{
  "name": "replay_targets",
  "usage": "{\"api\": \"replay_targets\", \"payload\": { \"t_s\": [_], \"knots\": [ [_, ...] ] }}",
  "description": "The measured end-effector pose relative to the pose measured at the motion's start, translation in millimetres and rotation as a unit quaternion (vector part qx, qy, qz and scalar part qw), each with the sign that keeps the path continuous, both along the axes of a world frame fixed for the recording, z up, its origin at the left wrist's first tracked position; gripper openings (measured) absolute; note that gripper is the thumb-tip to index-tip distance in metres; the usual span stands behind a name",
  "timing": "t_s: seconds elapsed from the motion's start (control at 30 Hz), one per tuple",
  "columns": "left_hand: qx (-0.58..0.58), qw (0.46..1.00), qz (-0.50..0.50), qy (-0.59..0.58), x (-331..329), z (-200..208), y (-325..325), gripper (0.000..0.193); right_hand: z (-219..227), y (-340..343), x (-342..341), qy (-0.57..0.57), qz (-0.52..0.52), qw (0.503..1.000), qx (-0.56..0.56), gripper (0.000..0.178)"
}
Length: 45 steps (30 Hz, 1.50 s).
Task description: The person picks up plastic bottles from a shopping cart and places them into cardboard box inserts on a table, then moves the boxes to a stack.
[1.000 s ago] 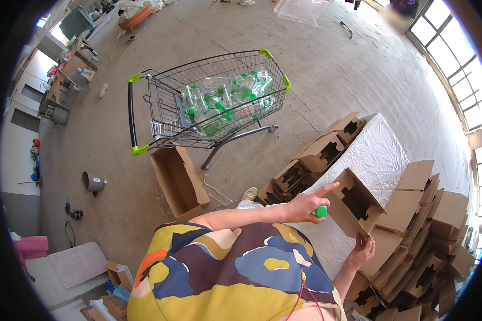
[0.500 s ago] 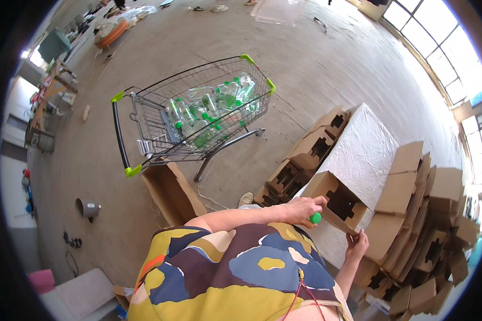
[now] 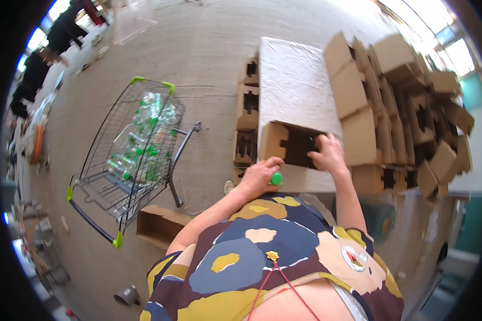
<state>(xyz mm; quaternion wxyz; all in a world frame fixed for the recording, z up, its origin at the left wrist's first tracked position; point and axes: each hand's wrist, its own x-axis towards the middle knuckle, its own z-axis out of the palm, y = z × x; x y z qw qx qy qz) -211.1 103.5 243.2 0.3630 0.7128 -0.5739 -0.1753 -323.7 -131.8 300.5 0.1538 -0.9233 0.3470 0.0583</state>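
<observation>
- Held a green-capped bottle (image 3: pixel 276 179) in the left hand (image 3: pixel 261 175), closing bent fingers around it and showing little more than the cap.
- Had that bottle just beside the near left corner of an open cardboard box (image 3: pixel 304 173); could not tell from this angle whether touching it.
- Bent the fingers of the right hand (image 3: pixel 328 153) at the right end of the box's opening, half open, with thumb and forefinger apart; could not tell whether gripping the wall there.
- Had the box on the near part of a white-covered table (image 3: pixel 294 80), open side up, showing a dark inside and a notched cut-out toward the left.
- Had a row of notched cardboard boxes (image 3: pixel 247 104) along the table's left side and a larger heap of cartons (image 3: pixel 353 96) along its right.
- Had a wire shopping cart (image 3: pixel 118 238) standing on the floor to the left, with clear green-capped bottles (image 3: pixel 139 144) piled inside.
- Had another open carton (image 3: pixel 158 224) lying near the cart, on the person's left.
</observation>
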Motion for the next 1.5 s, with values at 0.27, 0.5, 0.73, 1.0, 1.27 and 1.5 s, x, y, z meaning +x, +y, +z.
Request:
{"api": "replay_targets", "payload": {
  "t_s": [0.27, 0.5, 0.73, 1.0, 1.27, 1.5],
  "knots": [
    [0.031, 0.999, -0.019, -0.019, -11, 2, 4, 0.035, -44, 21, 4, 0.077, -0.078, 0.993, -0.039, 0.089],
    [0.000, 0.999, -0.019, -0.041, -8, 1, 5, 0.035, -66, 10, 4, -0.001, -0.073, 0.995, -0.065, 0.078],
    [0.019, 0.999, -0.006, -0.038, -4, 6, -5, 0.033, -83, -33, -29, -0.271, -0.049, 0.961, -0.033, 0.065],
    [0.020, 0.999, 0.002, -0.031, -2, 8, -11, 0.033, -95, -75, -61, -0.404, -0.196, 0.877, 0.171, 0.049],
    [0.023, 0.999, 0.021, -0.025, 1, 10, -17, 0.032, -16, -21, -30, -0.418, -0.088, 0.893, -0.141, 0.015],
    [0.030, 0.999, 0.031, -0.007, -7, 10, -23, 0.035, -27, 11, 13, -0.174, 0.063, 0.968, 0.168, 0.028]
  ]
}}
